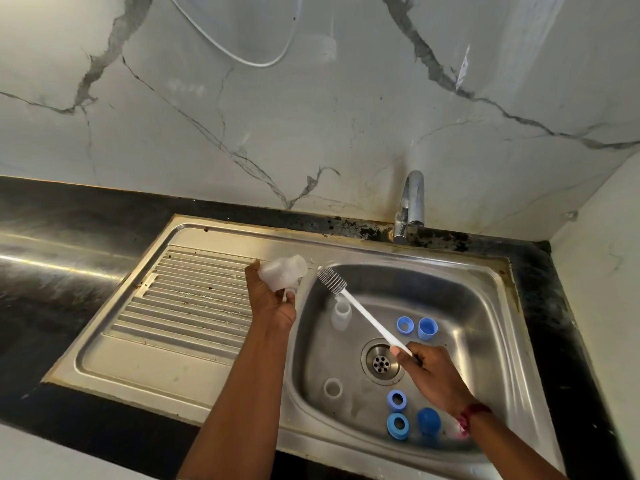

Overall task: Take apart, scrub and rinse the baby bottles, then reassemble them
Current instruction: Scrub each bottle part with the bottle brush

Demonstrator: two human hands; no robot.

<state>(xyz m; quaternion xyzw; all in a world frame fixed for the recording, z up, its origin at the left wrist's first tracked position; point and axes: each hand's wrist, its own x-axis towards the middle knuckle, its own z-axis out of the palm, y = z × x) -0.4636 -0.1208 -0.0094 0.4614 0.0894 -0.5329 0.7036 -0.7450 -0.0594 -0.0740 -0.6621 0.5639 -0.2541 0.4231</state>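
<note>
**Plastic bottle held ready for the brush, other parts loose in the sink**

A clear bottle (284,271) is gripped in the left hand (273,299), whose fingers are curled round its body. It is held above the far left rim of the sink (485,289), at the edge of the ridged draining board (194,296), with its mouth turned to the right. A white brush (367,315) is held by the end of its handle in the right hand (429,372), the fingers being closed round it. The bristle head is pointed at the mouth of the bottle and is just beside it, but it is not yet inside.

The taking apart is judged to be done. In the basin a second bottle (341,315) is seen standing open on the left, and a smaller clear piece (333,388) lies nearer. The blue rings (396,400) and blue caps (427,328) are spread in two groups, one far and one near, on the right of the drain. No part is seen screwed onto another. No water is seen coming from the tap (410,206) and no foam can be made out, so it cannot be told whether any piece is already washed. Scrubbing is judged to be only at its start; rinsing and putting together are left to be done.
</note>
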